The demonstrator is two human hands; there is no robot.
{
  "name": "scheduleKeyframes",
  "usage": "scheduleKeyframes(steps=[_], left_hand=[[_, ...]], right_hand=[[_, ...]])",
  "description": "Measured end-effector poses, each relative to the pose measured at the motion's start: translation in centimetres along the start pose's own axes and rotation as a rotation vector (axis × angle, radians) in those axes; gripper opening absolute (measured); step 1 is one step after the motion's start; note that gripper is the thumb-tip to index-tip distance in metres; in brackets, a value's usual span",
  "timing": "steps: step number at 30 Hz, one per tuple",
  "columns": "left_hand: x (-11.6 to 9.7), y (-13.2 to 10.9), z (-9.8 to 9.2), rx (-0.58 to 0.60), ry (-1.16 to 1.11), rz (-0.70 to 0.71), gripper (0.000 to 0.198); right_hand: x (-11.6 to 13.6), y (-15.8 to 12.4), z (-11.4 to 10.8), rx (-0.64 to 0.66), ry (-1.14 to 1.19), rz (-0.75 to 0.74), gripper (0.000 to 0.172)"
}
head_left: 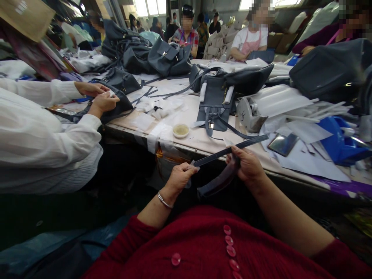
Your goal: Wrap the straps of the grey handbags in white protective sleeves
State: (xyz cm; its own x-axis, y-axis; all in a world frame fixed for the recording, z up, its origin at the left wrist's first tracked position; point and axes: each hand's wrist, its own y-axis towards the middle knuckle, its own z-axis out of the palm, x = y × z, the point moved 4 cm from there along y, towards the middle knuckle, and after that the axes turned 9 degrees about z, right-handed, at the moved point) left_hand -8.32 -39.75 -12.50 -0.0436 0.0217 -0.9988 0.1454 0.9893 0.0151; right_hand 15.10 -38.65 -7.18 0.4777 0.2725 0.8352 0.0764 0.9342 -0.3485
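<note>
A dark strap (215, 157) is stretched between my two hands, just off the table's front edge. My left hand (180, 176) pinches its near end, where a bit of thin whitish wrapping also shows between the fingers. Farther along, my right hand (247, 164) grips the strap, whose tip sticks out past the fingers to the right. A wider dark strap part (219, 181) hangs down in a curve below the right hand. Behind my hands lies a dark grey bag (213, 116) with white wrapped handles and a metal clasp.
A small round dish (180, 131) sits near the edge. Right of the bag are a tape dispenser (250, 114), a phone (283, 144), a blue dispenser (340, 139) and white papers. Dark bags (167, 58) are heaped behind. At left, a co-worker's hands (101, 99) handle a bag.
</note>
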Motion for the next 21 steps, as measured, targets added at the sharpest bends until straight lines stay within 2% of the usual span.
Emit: scheduleKeyframes(steps=[8,21], left_hand=[[-0.04,-0.20,-0.06,-0.003,-0.094,0.002,0.022],[0.21,-0.47,0.21,0.064,-0.070,0.030,0.030]], right_hand=[[0.86,-0.40,-0.37,-0.118,-0.057,-0.124,0.026],[0.94,-0.74,0.26,-0.106,-0.122,-0.148,0.029]])
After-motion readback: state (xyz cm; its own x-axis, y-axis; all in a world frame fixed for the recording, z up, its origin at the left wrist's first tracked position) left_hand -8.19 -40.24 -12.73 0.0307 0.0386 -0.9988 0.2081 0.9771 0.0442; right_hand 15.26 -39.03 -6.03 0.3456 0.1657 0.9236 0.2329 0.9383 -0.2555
